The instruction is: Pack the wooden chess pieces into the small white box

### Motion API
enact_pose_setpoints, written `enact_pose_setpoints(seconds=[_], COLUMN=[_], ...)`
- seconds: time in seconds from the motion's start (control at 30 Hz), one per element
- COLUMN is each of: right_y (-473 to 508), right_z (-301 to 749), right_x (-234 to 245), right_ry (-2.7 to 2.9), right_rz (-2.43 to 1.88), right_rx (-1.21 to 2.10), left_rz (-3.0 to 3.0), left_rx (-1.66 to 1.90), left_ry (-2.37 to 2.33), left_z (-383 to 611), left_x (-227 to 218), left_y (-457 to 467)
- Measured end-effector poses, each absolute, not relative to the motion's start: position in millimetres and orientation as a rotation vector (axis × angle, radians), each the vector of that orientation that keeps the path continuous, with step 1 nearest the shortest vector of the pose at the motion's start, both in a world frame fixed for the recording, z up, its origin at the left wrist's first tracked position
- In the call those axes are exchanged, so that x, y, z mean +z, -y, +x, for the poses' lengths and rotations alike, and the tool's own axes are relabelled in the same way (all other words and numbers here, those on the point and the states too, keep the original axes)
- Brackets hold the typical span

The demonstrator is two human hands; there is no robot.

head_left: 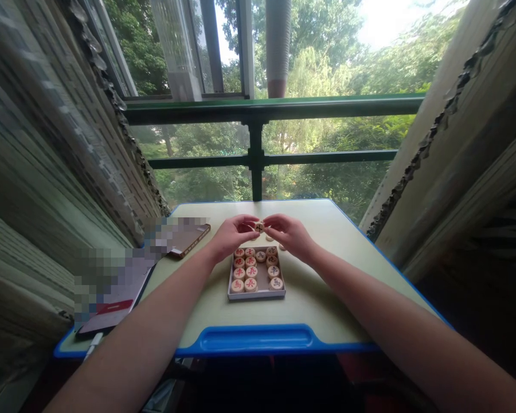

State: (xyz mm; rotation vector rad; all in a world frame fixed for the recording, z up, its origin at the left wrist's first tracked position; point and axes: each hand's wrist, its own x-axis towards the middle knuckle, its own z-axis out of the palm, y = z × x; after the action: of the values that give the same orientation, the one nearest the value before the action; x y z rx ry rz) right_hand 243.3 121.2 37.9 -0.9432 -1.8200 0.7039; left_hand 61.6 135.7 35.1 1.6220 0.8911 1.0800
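Observation:
Between the fingertips of both hands is a round wooden Chinese chess piece (259, 228) with a dark character, held just beyond the box. My left hand (237, 234) pinches it from the left, and my right hand (287, 233) grips its right side. Below them lies a shallow open box (258, 296) with rows of chess pieces. Red-marked pieces (250, 272) fill its two left columns; dark-marked pieces (273, 272) stand mostly along the right. Bare box floor shows in the third column. A few loose pieces (269, 237) lie behind the box, partly hidden by my right hand.
The pale table (327, 298) has a blue rim with a moulded tray (258, 338) at its near edge. At left lie a brown flat box (191, 240) and a partly blurred tablet-like device (120, 287) with a white cable (93, 346). Curtains flank the table; a green railing (275, 107) stands behind.

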Motion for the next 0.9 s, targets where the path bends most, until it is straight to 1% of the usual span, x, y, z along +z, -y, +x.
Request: enact_pose_setpoints(seconds=[0.13, 0.33, 0.6, 0.77, 0.9], right_y=[-119.7, -119.6, -122.2, -122.8, -122.2], right_z=[241.6, 240.5, 244.3, 244.7, 244.7], right_x=[41.1, 41.2, 41.0, 41.4, 40.6], right_ry=[1.709, 1.628, 1.671, 1.700, 1.772], right_rz=[-0.943, -0.998, -1.102, -1.065, -1.040], right_rx=[0.925, 1.021, 0.927, 0.898, 0.799], left_rz=[1.660, 1.809, 1.983, 2.072, 2.108], left_rx=[1.139, 1.143, 1.089, 1.093, 1.135], left_ry=[-0.920, -0.979, -1.034, -1.006, -1.029], left_z=[65.4, 67.9, 64.0, 62.5, 61.1], left_x=[31.7, 31.4, 37.9, 36.5, 37.9], left_y=[-134.8, -133.4, -131.4, -134.2, -134.2])
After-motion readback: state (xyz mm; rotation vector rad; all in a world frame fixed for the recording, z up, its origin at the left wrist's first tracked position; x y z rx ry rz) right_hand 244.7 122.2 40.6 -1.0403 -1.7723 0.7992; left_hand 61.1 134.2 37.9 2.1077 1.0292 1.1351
